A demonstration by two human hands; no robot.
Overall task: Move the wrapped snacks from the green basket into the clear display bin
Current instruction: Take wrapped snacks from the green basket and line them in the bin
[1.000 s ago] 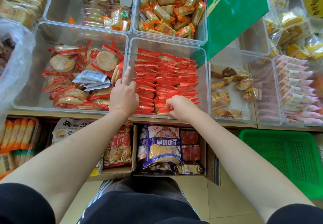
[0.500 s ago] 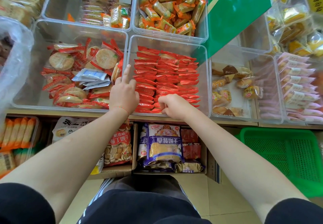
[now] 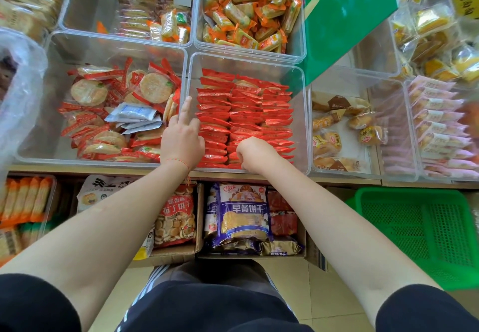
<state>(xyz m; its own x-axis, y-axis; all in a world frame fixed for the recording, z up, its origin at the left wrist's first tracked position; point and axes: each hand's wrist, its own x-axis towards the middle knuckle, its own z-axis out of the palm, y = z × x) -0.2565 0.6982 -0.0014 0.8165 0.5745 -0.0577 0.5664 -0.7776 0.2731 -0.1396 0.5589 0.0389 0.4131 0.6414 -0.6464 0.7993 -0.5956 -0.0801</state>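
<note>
Our left hand (image 3: 182, 141) rests on the bin (image 3: 302, 113) wall, index finger straight, the rest curled; right hand (image 3: 255, 154) fingers curl into the front-row snacks (image 3: 246, 113), pinch hidden, can't tell. Basket (image 3: 414, 233) looks empty. Risk, imo: rows packed tight, so pushing another in may buckle or topple neighbours.

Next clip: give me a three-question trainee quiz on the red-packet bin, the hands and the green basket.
1. True or false: the green basket shows no snacks inside.
2. Which hand has its index finger extended along the wall of the clear display bin? A) left hand B) right hand
3. Fill in: the red wrapped snacks in the bin lie in neat ____.

Key: 1 true; 2 A; 3 rows.
</note>
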